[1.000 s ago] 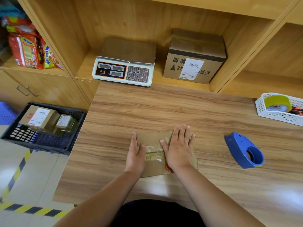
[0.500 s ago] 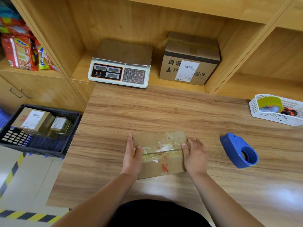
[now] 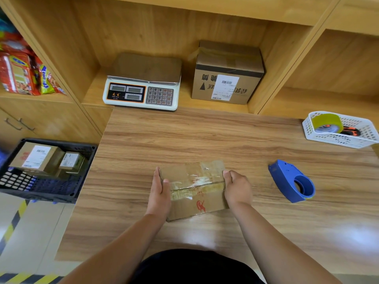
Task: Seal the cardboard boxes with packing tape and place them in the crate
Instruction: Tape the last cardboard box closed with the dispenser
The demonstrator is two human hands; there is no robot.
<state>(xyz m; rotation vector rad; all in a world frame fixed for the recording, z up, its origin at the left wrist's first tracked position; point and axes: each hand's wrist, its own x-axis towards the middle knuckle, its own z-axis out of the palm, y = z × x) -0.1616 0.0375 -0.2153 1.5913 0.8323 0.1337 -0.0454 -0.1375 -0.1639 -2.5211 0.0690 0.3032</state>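
A small flat cardboard box with clear tape across its top seam and a red mark lies on the wooden table. My left hand grips its left side, thumb on top. Its right side is held by my right hand. A blue tape dispenser rests on the table to the right, apart from my hands. The black crate sits on the floor at the left, holding two labelled boxes.
A weighing scale and a larger labelled carton stand in the shelf recess behind the table. A white basket with a yellow tape roll sits at the right edge. Snack packets fill the left shelf.
My right hand slid off the top of the box to its right side. Both hands now grip the box by its sides. My view moved closer.
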